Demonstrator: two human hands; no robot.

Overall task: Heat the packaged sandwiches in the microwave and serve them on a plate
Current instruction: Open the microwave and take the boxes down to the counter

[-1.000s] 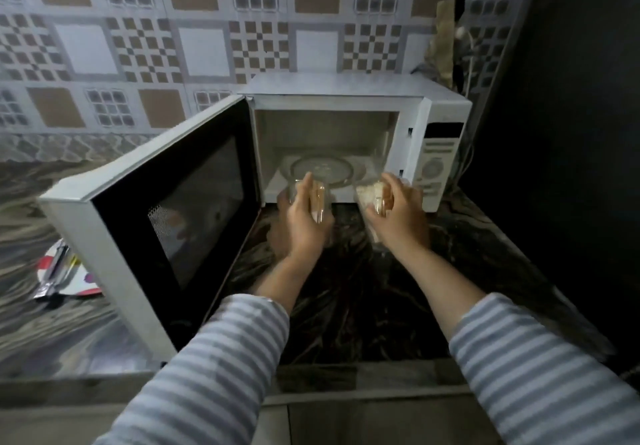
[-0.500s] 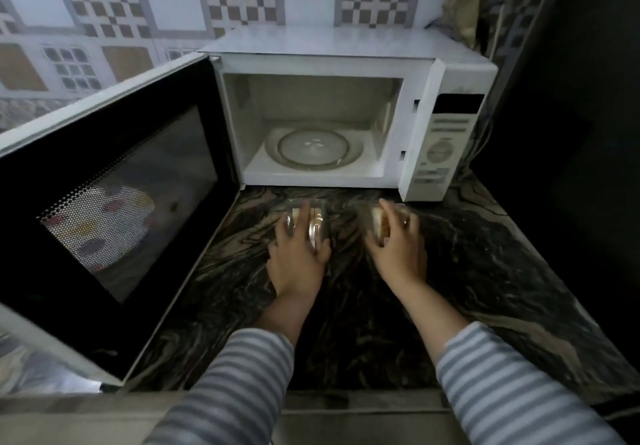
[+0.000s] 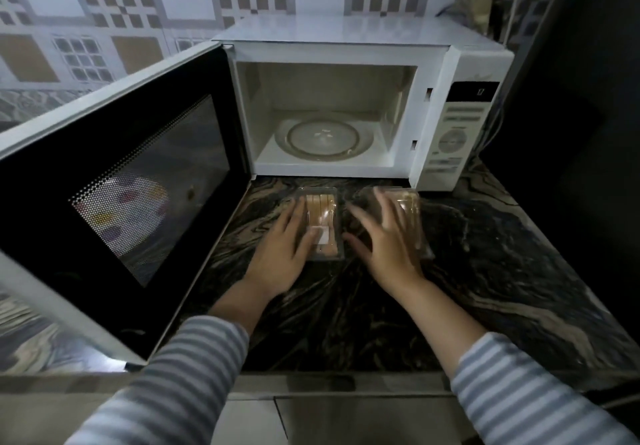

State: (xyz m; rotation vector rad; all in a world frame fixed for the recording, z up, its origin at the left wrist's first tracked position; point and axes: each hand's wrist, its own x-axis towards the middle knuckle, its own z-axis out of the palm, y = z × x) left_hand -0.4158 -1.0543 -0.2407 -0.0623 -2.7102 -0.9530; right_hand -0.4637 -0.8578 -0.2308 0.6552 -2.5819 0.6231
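— Both packs are down on the counter now; a second ago the two hands were holding them up at the mouth of the microwave, and half a second ago they were lowering them.

— Where do they lie exactly?

— Just near of the open oven, side by side but a little apart. The left sandwich pack lies flat, with a white label on its lid. The right sandwich pack lies just right of it and is partly covered.

— And the hands?

— The left hand rests at the left edge of its pack, fingers straight and a little spread, the thumb touching the label. The right hand is over the second pack with its fingers spread wide and straight. It looks blurred, so I think it is moving; whether it touches the lid I cannot tell. Neither hand is clamped on anything.

— What does this mean for the task?

— The glass turntable is bare and the door stands wide open to the left, so I judge the heating is not begun. Probably the packs are put down to be opened or checked before they go in.

— Is a plate ready?

— Through the mesh window of the door I see a light round shape with coloured spots. It may be a plate on the far side of the door, but I am not certain.
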